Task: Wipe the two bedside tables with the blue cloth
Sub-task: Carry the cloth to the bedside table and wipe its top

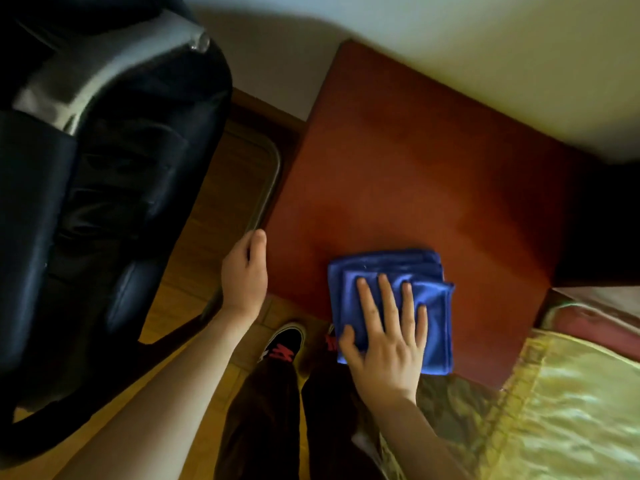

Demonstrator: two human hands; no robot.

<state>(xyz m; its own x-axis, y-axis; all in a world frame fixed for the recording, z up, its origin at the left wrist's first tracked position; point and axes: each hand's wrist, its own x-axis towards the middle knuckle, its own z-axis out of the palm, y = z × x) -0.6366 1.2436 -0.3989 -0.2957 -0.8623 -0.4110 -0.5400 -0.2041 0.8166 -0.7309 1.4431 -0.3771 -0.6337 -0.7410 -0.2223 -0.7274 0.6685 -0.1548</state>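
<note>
A folded blue cloth lies on the near edge of a reddish-brown bedside table. My right hand presses flat on the cloth, fingers spread, palm over its near left corner. My left hand hangs beside the table's left front corner, fingers loosely curled, holding nothing. Only this one table is in view.
A black chair with a metal frame stands close on the left. A bed with a yellow-green cover lies at the right. The table backs onto a pale wall. My legs and black-and-red shoes stand on the wooden floor.
</note>
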